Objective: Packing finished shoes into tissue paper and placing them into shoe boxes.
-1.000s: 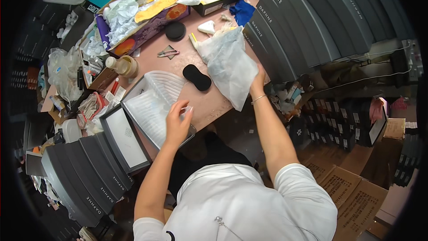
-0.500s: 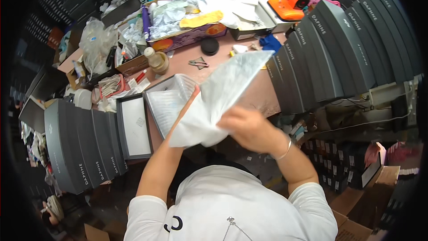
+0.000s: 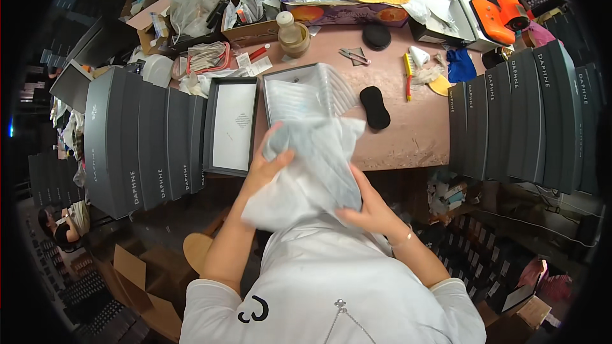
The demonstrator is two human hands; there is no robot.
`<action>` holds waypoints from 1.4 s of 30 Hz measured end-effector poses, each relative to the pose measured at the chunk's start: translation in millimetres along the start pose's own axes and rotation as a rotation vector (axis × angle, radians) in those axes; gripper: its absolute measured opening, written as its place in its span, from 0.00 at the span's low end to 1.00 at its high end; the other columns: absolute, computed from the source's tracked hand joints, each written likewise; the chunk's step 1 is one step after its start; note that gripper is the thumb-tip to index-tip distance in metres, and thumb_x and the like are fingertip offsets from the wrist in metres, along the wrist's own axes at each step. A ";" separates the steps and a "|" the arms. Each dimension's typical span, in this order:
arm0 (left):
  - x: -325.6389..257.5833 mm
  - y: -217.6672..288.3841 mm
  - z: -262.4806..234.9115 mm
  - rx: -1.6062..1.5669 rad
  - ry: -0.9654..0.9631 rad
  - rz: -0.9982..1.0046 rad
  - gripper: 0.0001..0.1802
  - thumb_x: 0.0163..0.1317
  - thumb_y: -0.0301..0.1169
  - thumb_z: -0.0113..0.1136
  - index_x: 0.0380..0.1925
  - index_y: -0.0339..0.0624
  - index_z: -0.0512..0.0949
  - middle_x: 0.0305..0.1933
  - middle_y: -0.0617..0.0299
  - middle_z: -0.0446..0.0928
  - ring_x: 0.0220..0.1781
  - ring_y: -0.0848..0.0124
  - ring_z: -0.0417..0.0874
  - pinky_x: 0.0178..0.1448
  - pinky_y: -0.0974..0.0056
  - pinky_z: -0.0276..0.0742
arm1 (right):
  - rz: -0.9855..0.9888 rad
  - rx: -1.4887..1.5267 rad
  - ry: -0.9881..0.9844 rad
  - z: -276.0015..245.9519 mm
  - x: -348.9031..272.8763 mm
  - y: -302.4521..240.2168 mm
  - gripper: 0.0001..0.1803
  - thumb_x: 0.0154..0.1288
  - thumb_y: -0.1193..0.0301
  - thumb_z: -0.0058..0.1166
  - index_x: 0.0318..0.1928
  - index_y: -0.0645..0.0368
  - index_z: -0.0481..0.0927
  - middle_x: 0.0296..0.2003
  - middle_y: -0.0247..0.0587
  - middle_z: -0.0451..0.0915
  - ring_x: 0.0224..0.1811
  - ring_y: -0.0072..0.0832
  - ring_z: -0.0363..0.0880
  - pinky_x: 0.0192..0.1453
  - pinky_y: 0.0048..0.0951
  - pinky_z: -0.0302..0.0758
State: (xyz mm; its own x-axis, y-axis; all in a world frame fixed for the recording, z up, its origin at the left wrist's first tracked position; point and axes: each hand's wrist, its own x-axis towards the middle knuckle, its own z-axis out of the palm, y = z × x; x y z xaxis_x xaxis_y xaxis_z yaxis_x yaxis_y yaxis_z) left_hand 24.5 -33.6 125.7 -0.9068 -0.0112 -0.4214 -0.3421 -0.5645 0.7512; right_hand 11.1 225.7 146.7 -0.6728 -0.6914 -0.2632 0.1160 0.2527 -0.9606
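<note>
Just nearside of the wrap-lined box (image 3: pixel 280 79), overlapping it in view: white bag (image 3: pixel 315 165), brought across from right of box. Grasped at opposite sides by left hand (image 3: pixel 264 169) and right hand (image 3: pixel 373 208); now worked two-handed, contents too veiled to tell.

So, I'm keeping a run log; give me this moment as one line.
left hand: holding bag; right hand: on bag; brush: on table

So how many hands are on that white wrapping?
2: the left hand on the white wrapping's left side, the right hand on its right; parts of both are hidden.
</note>
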 end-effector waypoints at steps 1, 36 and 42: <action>20.6 -10.8 1.6 0.046 0.057 0.141 0.41 0.58 0.30 0.64 0.68 0.39 0.54 0.61 0.56 0.68 0.59 0.69 0.71 0.62 0.64 0.67 | 0.015 0.127 0.067 6.6 26.9 3.3 0.49 0.55 0.68 0.62 0.70 0.67 0.47 0.67 0.55 0.57 0.71 0.43 0.55 0.73 0.35 0.51; 114.2 -120.2 -46.9 0.507 0.361 0.022 0.31 0.50 0.43 0.64 0.48 0.28 0.75 0.51 0.48 0.77 0.54 0.58 0.76 0.56 0.59 0.70 | -0.117 -0.258 0.124 15.2 24.3 78.0 0.13 0.62 0.72 0.52 0.46 0.63 0.79 0.48 0.44 0.78 0.53 0.37 0.76 0.57 0.34 0.72; 38.3 -77.6 -53.2 0.710 0.459 0.443 0.24 0.57 0.34 0.63 0.50 0.31 0.74 0.57 0.47 0.73 0.59 0.54 0.74 0.61 0.59 0.70 | -0.142 -0.339 0.375 -1.4 82.2 92.8 0.37 0.63 0.63 0.55 0.68 0.65 0.56 0.65 0.60 0.59 0.68 0.47 0.59 0.69 0.43 0.59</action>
State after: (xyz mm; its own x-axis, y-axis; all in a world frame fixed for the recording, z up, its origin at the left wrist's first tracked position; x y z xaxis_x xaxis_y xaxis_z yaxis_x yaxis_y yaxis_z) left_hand 29.4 -34.1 24.2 -0.8564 -0.5116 -0.0695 -0.1972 0.1998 0.9598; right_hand -34.5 193.3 36.0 -0.8875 -0.4602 -0.0228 -0.1963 0.4224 -0.8849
